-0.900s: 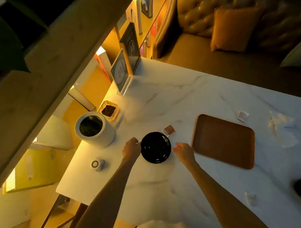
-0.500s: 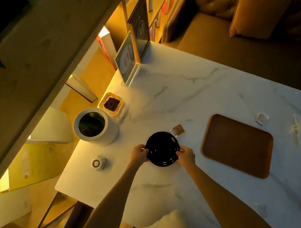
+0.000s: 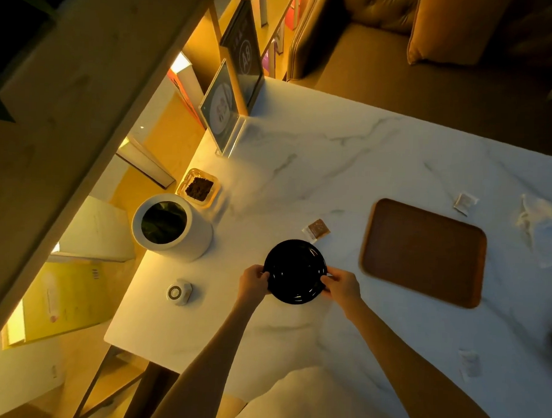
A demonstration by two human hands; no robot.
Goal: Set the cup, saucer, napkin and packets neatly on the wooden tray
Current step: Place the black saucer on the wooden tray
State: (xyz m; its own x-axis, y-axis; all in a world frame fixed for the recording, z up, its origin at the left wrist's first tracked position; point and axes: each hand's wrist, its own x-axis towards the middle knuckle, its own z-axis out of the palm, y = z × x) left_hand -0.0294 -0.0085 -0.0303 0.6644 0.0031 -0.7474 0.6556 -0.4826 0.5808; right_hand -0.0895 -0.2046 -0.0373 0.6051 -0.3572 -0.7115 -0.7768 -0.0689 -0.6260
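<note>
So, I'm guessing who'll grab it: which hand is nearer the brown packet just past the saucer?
Right. The right hand grips the black saucer's right rim, below and slightly right of the brown packet; the left hand grips the opposite rim, farther away.

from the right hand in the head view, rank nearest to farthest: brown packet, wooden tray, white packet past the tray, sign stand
1. Brown packet: just beyond the right hand, by the saucer's far edge.
2. Wooden tray: to the hand's right; close to the brown packet in distance, a near call.
3. White packet: past the tray's far right corner.
4. Sign stand: far left corner of the table.
</note>
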